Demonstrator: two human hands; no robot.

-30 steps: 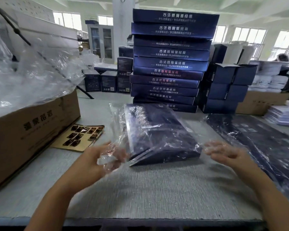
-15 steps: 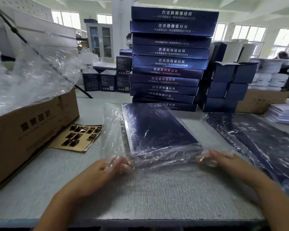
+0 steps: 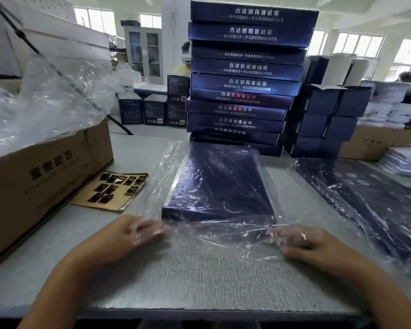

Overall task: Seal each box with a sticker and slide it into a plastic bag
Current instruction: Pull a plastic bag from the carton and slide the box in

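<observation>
A flat dark-blue box (image 3: 218, 184) lies on the grey table inside a clear plastic bag (image 3: 226, 231), whose open end trails toward me. My left hand (image 3: 128, 236) holds the bag's near left corner, fingers under the film. My right hand (image 3: 304, 243) holds the near right corner the same way. A sticker sheet (image 3: 112, 188) with several dark stickers lies to the left of the box.
A tall stack of dark-blue boxes (image 3: 244, 74) stands behind the bagged box. A bagged box (image 3: 370, 198) lies at the right. A cardboard carton (image 3: 40, 176) topped with loose plastic bags sits at the left. Smaller blue boxes (image 3: 328, 119) stand at the back right.
The box was tilted up in the bag; it now lies flat and farther from me. Both hands have come down to the table at the bag's open end.
</observation>
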